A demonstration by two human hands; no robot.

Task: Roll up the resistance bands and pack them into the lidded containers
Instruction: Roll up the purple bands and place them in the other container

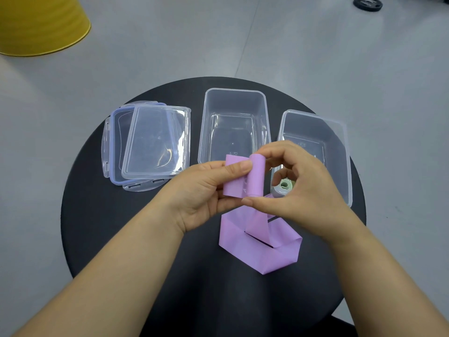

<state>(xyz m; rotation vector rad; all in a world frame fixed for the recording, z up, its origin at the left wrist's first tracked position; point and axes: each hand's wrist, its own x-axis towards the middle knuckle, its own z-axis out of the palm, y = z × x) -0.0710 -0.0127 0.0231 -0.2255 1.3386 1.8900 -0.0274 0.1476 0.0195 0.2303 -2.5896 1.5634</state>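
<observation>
A purple resistance band (257, 249) is partly rolled; its small roll sits between both hands above the round black table (116, 227), and the loose tail lies folded on the table below. My left hand (201, 190) pinches the band's flat end. My right hand (298, 183) grips the roll with thumb and fingers. Two clear open containers stand behind: the middle one (206, 117) has nothing in it, the right one (340, 147) holds a rolled green band (286, 184) at its near end.
Two clear lids (150, 142) lie stacked at the table's left, the lower one with a blue seal. A yellow round object (41, 25) stands on the grey floor at far left. A black disc (368, 3) lies on the floor at far right.
</observation>
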